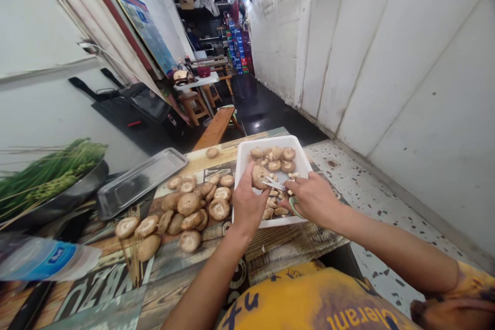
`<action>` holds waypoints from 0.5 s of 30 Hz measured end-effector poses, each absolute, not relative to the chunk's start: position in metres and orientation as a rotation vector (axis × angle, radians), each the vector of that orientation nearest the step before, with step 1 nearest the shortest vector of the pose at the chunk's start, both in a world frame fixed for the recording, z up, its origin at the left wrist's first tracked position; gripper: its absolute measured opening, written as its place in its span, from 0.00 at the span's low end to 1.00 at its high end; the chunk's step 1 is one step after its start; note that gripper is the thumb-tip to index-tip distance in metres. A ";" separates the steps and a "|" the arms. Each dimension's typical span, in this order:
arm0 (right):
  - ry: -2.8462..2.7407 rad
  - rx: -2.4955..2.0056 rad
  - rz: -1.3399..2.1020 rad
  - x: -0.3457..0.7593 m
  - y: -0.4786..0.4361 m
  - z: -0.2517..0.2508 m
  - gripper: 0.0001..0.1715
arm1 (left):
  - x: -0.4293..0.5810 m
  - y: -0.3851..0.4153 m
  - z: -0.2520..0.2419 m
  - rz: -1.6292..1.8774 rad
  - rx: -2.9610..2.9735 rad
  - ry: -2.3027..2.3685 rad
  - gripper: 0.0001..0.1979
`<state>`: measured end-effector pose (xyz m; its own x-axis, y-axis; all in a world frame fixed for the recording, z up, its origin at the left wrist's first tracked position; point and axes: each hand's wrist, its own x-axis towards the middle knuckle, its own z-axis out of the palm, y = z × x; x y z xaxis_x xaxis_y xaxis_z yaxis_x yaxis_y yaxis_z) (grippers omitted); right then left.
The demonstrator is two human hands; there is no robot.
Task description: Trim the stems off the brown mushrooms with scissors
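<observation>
My left hand (247, 201) is closed round a brown mushroom (258, 174), holding it over a white square tray (247, 150). My right hand (315, 197) grips a pair of scissors (275, 184) with a green handle, its blades at the mushroom's stem. The tray holds several trimmed mushrooms at its far end and cut stem pieces near my hands. A loose pile of whole mushrooms (193, 206) lies on the table left of the tray.
A metal tray (139, 180) lies at the left, behind it a metal bowl of green chives (50, 175). A plastic bottle (46, 260) lies at the near left. Thin wooden skewers (133, 263) rest by the mushrooms. A bench, stools and a table stand down the corridor.
</observation>
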<state>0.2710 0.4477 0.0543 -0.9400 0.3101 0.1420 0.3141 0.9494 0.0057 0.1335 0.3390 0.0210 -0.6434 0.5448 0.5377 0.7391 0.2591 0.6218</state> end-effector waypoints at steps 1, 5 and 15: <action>-2.960 -0.456 -0.059 0.270 0.448 0.053 0.23 | 0.134 0.338 0.021 -1.328 -1.205 -2.315 0.34; -2.995 -0.379 -0.104 0.265 0.448 0.046 0.22 | 0.135 0.337 0.018 -1.348 -1.181 -2.361 0.34; -3.101 -0.616 0.341 0.279 0.479 0.057 0.22 | 0.105 0.317 0.024 -1.115 -1.162 -2.535 0.30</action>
<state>0.2786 0.4790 0.0570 -0.9241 0.3737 -0.0794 0.3821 0.9019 -0.2016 0.1055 0.3173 0.0242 -0.6926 0.5989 0.4020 0.7011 0.4279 0.5704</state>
